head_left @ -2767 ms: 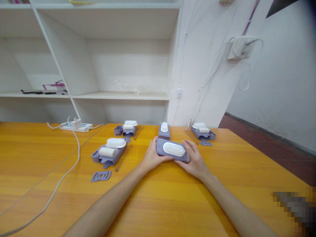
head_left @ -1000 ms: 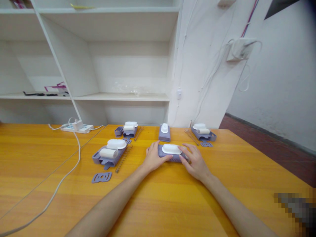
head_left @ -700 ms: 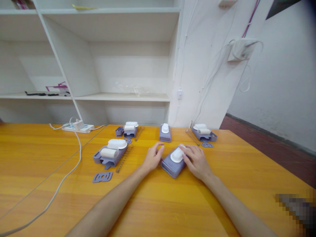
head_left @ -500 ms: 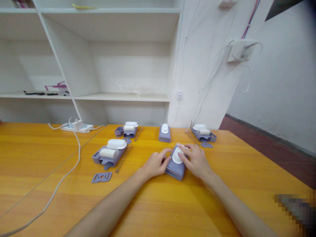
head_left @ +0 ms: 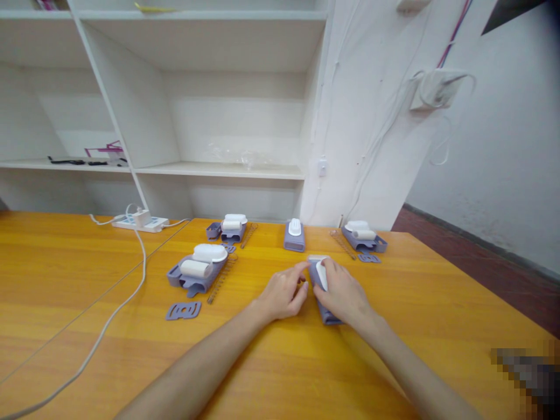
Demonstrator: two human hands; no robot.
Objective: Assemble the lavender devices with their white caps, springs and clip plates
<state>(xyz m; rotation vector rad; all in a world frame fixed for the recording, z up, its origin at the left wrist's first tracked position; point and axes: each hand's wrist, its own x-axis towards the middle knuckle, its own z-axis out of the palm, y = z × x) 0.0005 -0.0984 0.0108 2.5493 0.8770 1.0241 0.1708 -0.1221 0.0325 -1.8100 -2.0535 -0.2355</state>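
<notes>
My right hand (head_left: 347,294) is wrapped over a purple-grey plastic housing (head_left: 331,318) lying on the table, with its white raised part (head_left: 322,275) partly hidden under the fingers. My left hand (head_left: 285,291) is just left of it, thumb and forefinger apart and holding nothing. Its forefinger tip is close to the housing's upper left edge; I cannot tell whether it touches. Behind, a similar housing (head_left: 294,240) carries a white ribbed oval piece (head_left: 294,227). To the left lies another housing (head_left: 199,284) with a white roll (head_left: 195,268), a white oval cover (head_left: 210,253), a spring (head_left: 222,280) and a slotted plate (head_left: 183,311).
More part sets sit at the back, one left (head_left: 233,233) and one right (head_left: 364,238). A power strip (head_left: 140,221) stands at the back left, its white cable (head_left: 125,312) crossing the table. White shelves (head_left: 219,170) rise behind. A blurred dark object (head_left: 531,373) is at the right.
The housing has turned and shifted slightly right, and my right hand now covers more of it. My left hand has come off its side. The view has shifted slightly.
</notes>
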